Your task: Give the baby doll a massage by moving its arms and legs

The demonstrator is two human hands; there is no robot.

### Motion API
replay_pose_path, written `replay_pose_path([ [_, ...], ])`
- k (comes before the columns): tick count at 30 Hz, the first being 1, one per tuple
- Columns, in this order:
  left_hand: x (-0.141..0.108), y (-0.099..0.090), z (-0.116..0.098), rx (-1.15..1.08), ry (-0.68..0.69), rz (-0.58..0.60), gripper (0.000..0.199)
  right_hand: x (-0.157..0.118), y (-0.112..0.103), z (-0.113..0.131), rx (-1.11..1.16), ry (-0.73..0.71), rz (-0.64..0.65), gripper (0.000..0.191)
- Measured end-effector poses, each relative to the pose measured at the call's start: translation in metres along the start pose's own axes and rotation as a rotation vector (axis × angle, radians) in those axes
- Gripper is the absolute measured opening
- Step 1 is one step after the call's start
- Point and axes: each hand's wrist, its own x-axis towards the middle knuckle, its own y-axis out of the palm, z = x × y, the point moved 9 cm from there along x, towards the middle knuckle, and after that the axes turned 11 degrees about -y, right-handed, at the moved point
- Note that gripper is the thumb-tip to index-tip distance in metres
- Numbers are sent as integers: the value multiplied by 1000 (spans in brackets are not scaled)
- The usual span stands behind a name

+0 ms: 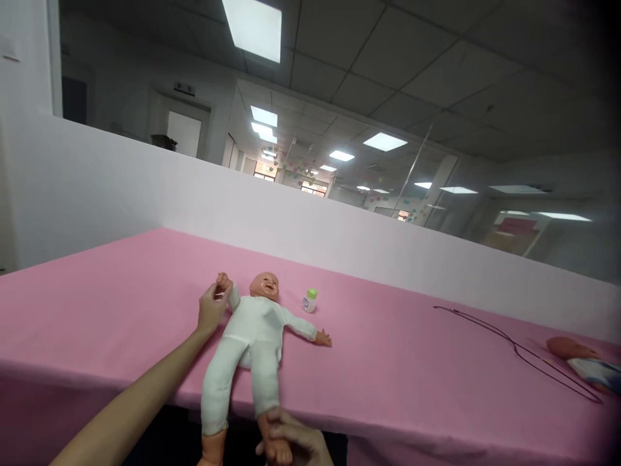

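Observation:
A baby doll (257,320) with a white cloth body lies on its back on the pink-covered table (378,362), its legs reaching past the front edge. My left hand (213,307) is closed around the doll's raised hand at the left. At the near edge, my right hand (298,437) wraps the doll's ankle and foot on the right-hand leg. The doll's other arm is stretched out on the cloth. Beside its head stands a small clear bottle (309,301) with a green cap.
A thin dark cord (509,340) lies across the right side of the table. Past it, at the far right, is a second doll (577,359), partly cut off. A white low wall (291,217) with glass above it runs behind the table.

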Motion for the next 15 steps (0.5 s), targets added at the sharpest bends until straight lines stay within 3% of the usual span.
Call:
replay_pose_path([
  [4, -26, 28, -32, 159, 290, 240, 27, 61, -11, 44, -87, -109, -265, 61],
  [8, -40, 44, -35, 273, 379, 424, 26, 114, -16, 32, -20, -73, -472, 62],
  [10, -35, 43, -28, 269, 320, 405, 29, 118, -22, 20, 44, -87, -553, 63],
  [12, -24, 36, -18, 197, 210, 318, 34, 108, -25, 16, 49, -94, -546, 64],
  [15, -3, 13, 4, 35, 4, 111, 43, 76, -21, 24, -62, -49, -349, 60],
])
